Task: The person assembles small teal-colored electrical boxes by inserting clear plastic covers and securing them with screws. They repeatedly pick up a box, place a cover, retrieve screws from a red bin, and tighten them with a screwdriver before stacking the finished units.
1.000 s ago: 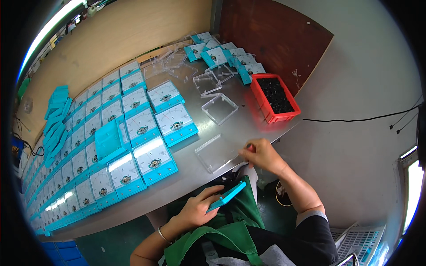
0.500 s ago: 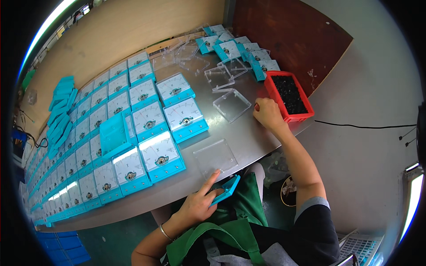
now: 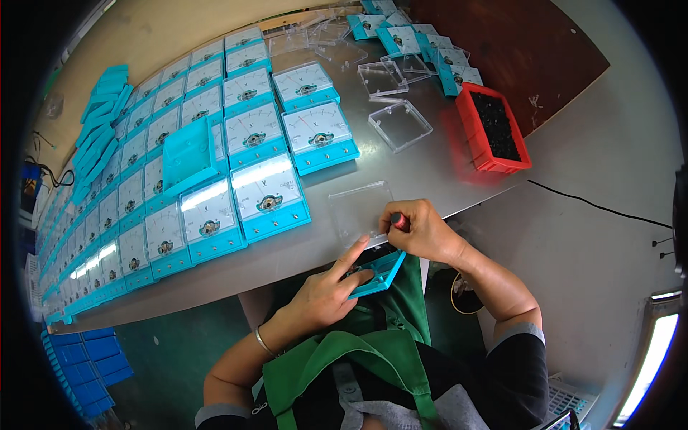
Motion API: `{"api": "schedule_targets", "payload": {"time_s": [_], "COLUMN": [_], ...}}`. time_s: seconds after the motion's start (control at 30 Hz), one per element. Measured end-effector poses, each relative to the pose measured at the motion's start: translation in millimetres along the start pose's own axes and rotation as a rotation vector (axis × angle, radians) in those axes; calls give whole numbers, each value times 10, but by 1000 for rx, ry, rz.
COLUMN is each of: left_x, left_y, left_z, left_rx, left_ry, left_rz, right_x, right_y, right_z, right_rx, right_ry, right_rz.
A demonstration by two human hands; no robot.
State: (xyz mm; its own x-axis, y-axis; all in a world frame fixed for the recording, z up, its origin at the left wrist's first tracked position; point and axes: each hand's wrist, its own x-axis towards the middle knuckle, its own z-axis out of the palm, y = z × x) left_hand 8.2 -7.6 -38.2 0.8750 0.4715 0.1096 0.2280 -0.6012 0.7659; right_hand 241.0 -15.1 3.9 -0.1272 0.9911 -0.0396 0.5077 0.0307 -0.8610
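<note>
My left hand (image 3: 322, 294) is closed on a blue plastic meter case (image 3: 390, 272), tilted at the table's front edge. Its index finger stretches out and meets the near edge of a clear plastic cover (image 3: 356, 201) lying on the table. My right hand (image 3: 426, 233) is wrapped round a screwdriver (image 3: 400, 222), whose red and black handle end shows; its tip is hidden. That hand is just above the case, beside the clear cover.
Rows of voltmeters (image 3: 251, 132) fill the left of the metal table (image 3: 423, 175), with an upturned blue case (image 3: 190, 156) on them. More clear covers (image 3: 401, 125) lie farther back. A red bin (image 3: 494, 161) of small black parts stands at the right edge.
My right hand has come from beside the red bin to the blue case, carrying the screwdriver. My left hand still holds the case. The whole view has shifted.
</note>
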Motion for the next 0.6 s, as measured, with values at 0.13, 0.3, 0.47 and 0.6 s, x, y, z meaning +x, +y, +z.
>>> {"api": "schedule_targets", "payload": {"time_s": [0.13, 0.3, 0.47, 0.6], "left_x": [-22, -37, -57, -71], "left_y": [-17, -64, -105, -107], "left_z": [36, 46, 32, 44], "left_rx": [-6, 55, 121, 78], "left_ry": [18, 39, 105, 110], "left_rz": [-26, 28, 102, 52], "right_x": [61, -23, -49, 3], "right_y": [-54, -50, -21, -100], "right_z": [-117, -78, 100, 76], "right_rx": [456, 179, -329, -374], "right_ry": [-189, -163, 45, -19], "right_rz": [353, 184, -299, -240]}}
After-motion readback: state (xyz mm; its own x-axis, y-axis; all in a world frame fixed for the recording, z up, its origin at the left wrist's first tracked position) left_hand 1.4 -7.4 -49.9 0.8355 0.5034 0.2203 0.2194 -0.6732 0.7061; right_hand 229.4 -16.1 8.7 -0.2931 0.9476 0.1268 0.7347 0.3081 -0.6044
